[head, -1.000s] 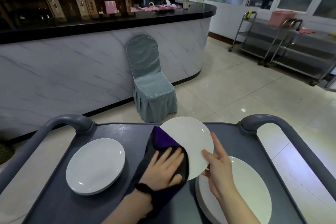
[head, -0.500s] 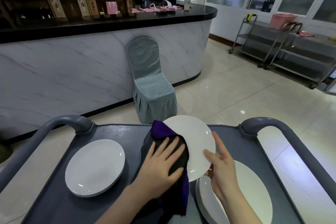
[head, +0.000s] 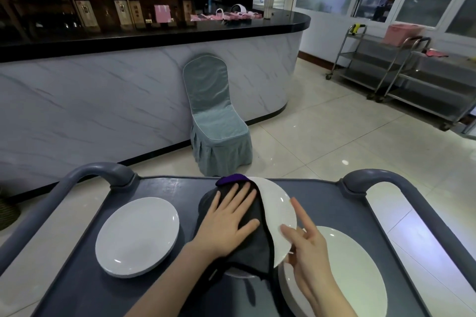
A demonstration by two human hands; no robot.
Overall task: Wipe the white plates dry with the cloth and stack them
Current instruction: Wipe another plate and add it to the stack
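Observation:
A white plate (head: 279, 211) is held tilted over the middle of the grey cart tray (head: 164, 188). My left hand (head: 229, 221) presses a dark grey and purple cloth (head: 253, 244) flat against the plate's face with straight fingers. My right hand (head: 307, 247) supports the plate's right rim, thumb on the face, index finger straight; the other fingers are hidden behind it. A stack of white plates (head: 139, 237) lies on the tray's left side. Another stack of white plates (head: 360, 275) sits at the right, under my right wrist.
The cart has grey handles at the left (head: 100, 172) and right (head: 373, 177). Beyond it stands a covered blue-grey chair (head: 213, 121) against a marble-fronted counter (head: 103, 100). Metal trolleys (head: 401, 77) stand at the far right on the tiled floor.
My left hand has slid the cloth up and to the left over the plate, from its lower part toward its upper edge. The right hand has kept its hold on the rim.

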